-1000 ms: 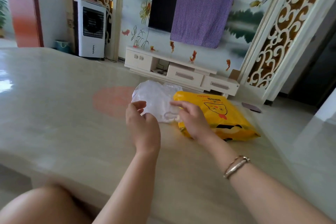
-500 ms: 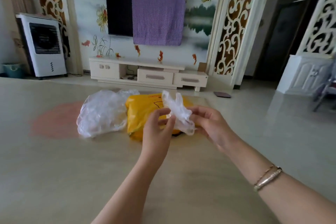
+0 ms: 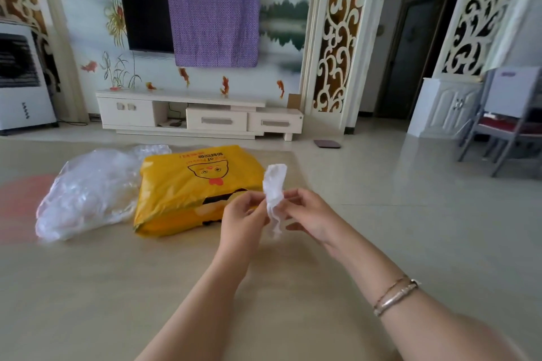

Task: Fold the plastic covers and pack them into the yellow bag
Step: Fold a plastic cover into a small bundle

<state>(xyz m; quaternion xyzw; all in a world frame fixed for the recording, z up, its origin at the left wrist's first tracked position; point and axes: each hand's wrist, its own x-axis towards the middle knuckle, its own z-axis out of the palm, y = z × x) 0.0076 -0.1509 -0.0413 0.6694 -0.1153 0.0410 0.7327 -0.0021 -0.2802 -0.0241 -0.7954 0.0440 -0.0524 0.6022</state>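
We hold one small plastic cover (image 3: 275, 199) up in the middle of the frame, btwn our two hands. Our left hand (image 3: 243, 221) pinches it from the left w/ thumb and fingers curled on it. Our right hand (image 3: 311, 215) pinches it from the right the same way. The cover is scrunched into a thin white strip. It stands up tall, its top poking above both hands and its bottom hanging a bit below them. It is up off the table (image 3: 88, 287), not touching it.

The yellow bag (image 3: 193, 187) lies flat on the table just left of our hands and a bit higher in the frame. Our left hand is in front of its lower right corner. A pile of clear plastic covers (image 3: 88, 193) sits at the left of the frame, touching the bag's left side.

Two bracelets (image 3: 394, 296) are on our right wrist, lower right. At the top of the frame is a TV (image 3: 143, 9) w/ a purple cloth (image 3: 215, 19) over its right part.
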